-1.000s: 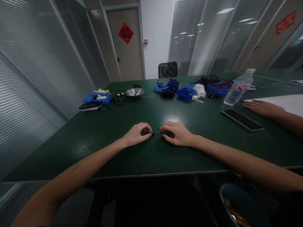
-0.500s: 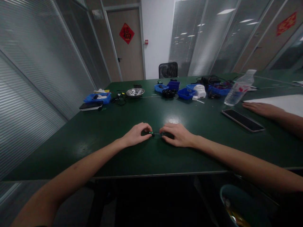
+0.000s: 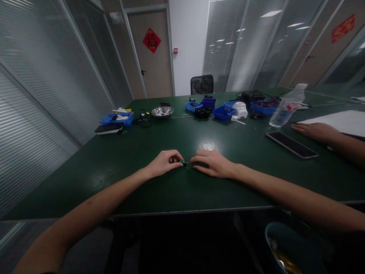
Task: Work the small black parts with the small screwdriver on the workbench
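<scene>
In the middle of the green table [image 3: 159,194], my left hand [image 3: 163,164] pinches a small green and black part [image 3: 182,162] between thumb and forefinger. What kind of part it is cannot be made out. Across from it, my right hand [image 3: 212,163] is closed around a slim tool that looks like a small screwdriver; the fingers cover most of it. Its thin metal shaft [image 3: 187,163] points left and reaches the part, though the exact contact is too small to see. Both hands rest low over the tabletop, a short gap apart.
A phone [image 3: 291,144] and a plastic bottle [image 3: 288,106] stand to the right, near another person's hand [image 3: 316,131] on white paper [image 3: 342,121]. Along the back are blue trays [image 3: 224,113], a metal bowl [image 3: 162,112] and cables. A bin [image 3: 273,236] sits below the table edge.
My right hand has edged left toward my left hand, and less of the metal shaft shows between them. My left hand keeps its pinch on the part.
</scene>
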Demonstrator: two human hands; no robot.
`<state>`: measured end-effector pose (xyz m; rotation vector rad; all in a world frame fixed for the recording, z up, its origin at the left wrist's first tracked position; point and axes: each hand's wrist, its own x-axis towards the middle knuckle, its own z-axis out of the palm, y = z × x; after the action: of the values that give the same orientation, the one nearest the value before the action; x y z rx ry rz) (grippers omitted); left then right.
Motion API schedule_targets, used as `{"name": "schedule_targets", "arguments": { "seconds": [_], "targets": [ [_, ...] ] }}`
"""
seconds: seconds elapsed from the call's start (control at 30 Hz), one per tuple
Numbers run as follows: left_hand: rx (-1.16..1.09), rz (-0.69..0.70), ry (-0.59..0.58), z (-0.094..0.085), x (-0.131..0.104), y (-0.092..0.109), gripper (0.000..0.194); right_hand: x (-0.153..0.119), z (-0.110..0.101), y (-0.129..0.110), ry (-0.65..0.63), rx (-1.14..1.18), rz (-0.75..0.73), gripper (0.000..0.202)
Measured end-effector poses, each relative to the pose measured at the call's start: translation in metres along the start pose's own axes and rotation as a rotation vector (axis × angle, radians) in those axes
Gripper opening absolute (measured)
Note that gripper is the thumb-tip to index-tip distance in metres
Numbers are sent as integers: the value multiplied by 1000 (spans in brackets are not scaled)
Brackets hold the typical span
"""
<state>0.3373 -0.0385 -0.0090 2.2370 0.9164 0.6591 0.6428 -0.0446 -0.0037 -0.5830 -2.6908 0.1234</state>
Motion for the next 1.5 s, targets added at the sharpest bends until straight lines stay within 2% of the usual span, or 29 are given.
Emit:
{"name": "schedule_targets", "arguments": {
  "seconds": [0.27, 0.53, 0.63, 0.83, 1.2, 1.37, 1.5],
  "targets": [
    [-91, -77, -14, 1, 3, -8, 32, -1, 3, 0, 2, -90, -53, 29],
    [-132, -111, -44, -1, 5, -7, 33, -2, 1, -5, -16, -141, -40, 29],
    [-103, -78, -27, 2, 3, -3, 29, -1, 2, -6, -30, -109, -22, 29],
    [38, 77, -8, 13, 1, 12, 22, 2, 5, -9, -45, -39, -5, 29],
    [87, 83, -7, 13, 2, 17, 22, 2, 7, -7, -35, -46, 1, 29],
    [66, 67, -20, 13, 2, 17, 30, 1, 8, -7, -15, -29, 27, 30],
    [18, 32, -15, 12, 2, 17, 44, 1, 7, -6, 3, 2, 106, 28]
  ]
}}
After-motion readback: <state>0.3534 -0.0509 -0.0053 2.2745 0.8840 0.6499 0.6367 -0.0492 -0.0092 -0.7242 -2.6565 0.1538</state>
